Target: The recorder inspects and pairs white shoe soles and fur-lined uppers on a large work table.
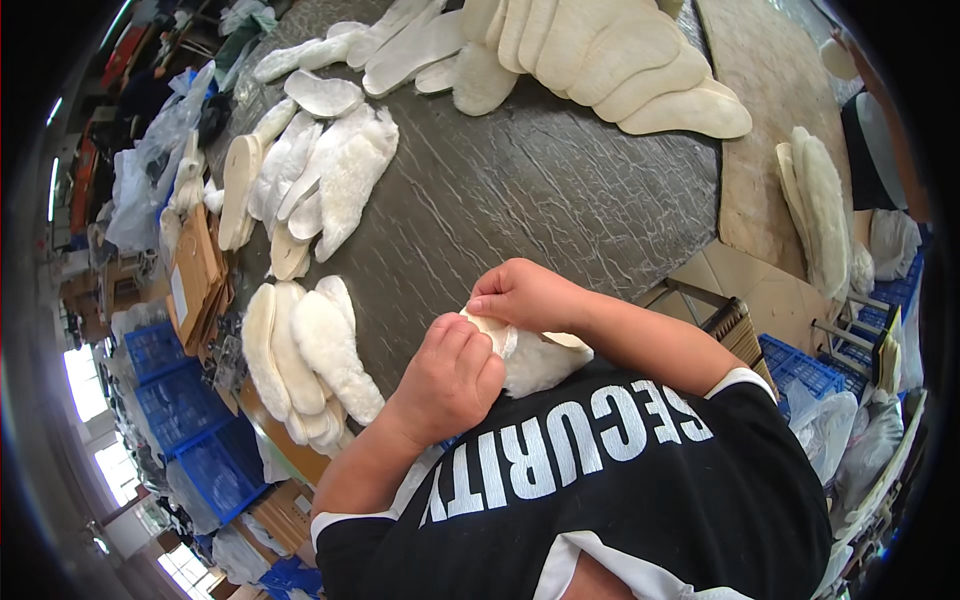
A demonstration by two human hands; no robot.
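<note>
Close to my chest, at the near edge of the table, both hands pinch a cream insole with white fleece [540, 368]. My left hand [450, 375] is closed on its left part, fingers curled over the edge. My right hand [525, 297] grips the upper edge with thumb and fingertips, right beside the left. The fleece side hangs against my black shirt, and the fingers hide part of the insole. Left of my left hand lies a pile of fleece insoles [325, 340] on the table edge.
The dark, wrinkled table cover [500, 190] spreads ahead. A fanned row of cream insoles [620, 60] lies at the far side, with loose fleece insoles [345, 180] at left. Blue crates [195, 425] stand left, and another person's arm [885, 110] shows at far right.
</note>
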